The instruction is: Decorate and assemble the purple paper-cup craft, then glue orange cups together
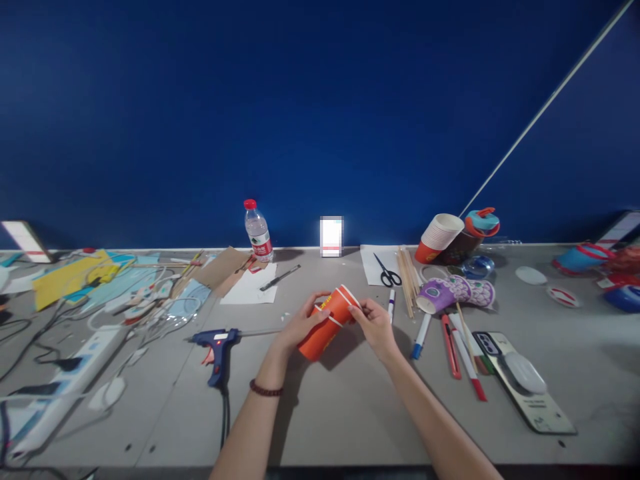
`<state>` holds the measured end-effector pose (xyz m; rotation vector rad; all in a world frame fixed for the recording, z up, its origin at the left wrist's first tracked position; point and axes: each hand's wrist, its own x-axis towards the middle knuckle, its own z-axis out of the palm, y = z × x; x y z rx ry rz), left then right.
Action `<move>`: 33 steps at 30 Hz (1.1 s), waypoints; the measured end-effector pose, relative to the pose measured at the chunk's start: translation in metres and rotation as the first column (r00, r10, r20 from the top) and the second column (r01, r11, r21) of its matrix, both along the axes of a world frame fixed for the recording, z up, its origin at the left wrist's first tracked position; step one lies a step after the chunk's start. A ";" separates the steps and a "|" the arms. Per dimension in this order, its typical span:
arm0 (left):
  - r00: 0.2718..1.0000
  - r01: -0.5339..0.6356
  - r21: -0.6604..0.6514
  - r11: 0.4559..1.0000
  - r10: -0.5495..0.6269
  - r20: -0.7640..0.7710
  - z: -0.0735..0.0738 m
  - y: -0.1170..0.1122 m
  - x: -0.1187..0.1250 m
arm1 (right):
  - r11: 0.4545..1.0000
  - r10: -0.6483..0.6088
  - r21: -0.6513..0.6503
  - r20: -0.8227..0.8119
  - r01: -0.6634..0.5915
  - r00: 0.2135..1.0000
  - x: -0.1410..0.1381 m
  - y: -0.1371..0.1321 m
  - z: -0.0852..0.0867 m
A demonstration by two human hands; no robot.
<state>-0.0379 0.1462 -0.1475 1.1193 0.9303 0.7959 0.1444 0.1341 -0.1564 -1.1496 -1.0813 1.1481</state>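
Observation:
Orange paper cups with yellow lettering are held tilted over the middle of the table, their white-rimmed end pointing up and to the right. Two white rims show, so at least two cups sit end to end or one partly in the other; I cannot tell which. My left hand wraps round the cups from the left, thumb across the front near the lower rim. With fingers pinched at the upper rim, my right hand grips the right end. A blue glue gun lies left of my left forearm.
Scissors, wooden sticks, stacked paper cups and a purple fish-patterned cup piece lie right. Further right is a phone. A water bottle stands at the back; a power strip and cords lie left.

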 end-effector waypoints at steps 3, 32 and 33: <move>1.000 0.008 0.038 0.999 -0.008 -0.005 0.000 0.000 0.000 | 1.000 -0.002 -0.003 0.008 0.002 1.000 0.000 0.000 -0.001; 0.991 -0.106 0.091 0.990 0.112 -0.072 -0.006 0.002 0.001 | 0.982 0.122 0.123 0.179 -0.145 0.976 0.005 0.002 -0.016; 0.991 -0.086 0.121 0.989 0.097 -0.092 -0.006 0.003 0.001 | 0.982 0.123 0.123 0.183 -0.147 0.975 0.005 0.002 -0.016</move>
